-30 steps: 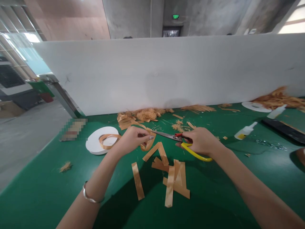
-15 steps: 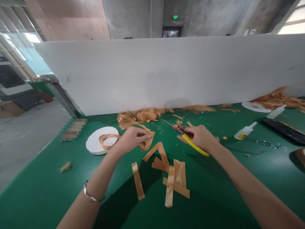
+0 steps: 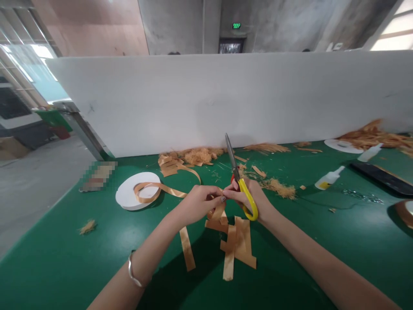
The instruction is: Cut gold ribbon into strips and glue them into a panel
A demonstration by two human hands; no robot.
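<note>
A left hand (image 3: 200,204) pinches a flat, glossy orange-tan ribbon (image 3: 172,190), which trails left to a white, ring-shaped reel (image 3: 123,194); a right hand (image 3: 253,193), its fingertips meeting the left's, grips yellow-handled metal scissors (image 3: 231,155), blades pointing far; whether it also pinches the ribbon is hard to tell; short, flat tan strips (image 3: 229,256) lie near, on a shiny green table (image 3: 97,271).

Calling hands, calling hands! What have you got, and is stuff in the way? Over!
Left hand: pinching tan strip. Right hand: holding yellow-handled scissors, pointing away from the body. Possibly in the way: loose strips close below, on green table.
</note>
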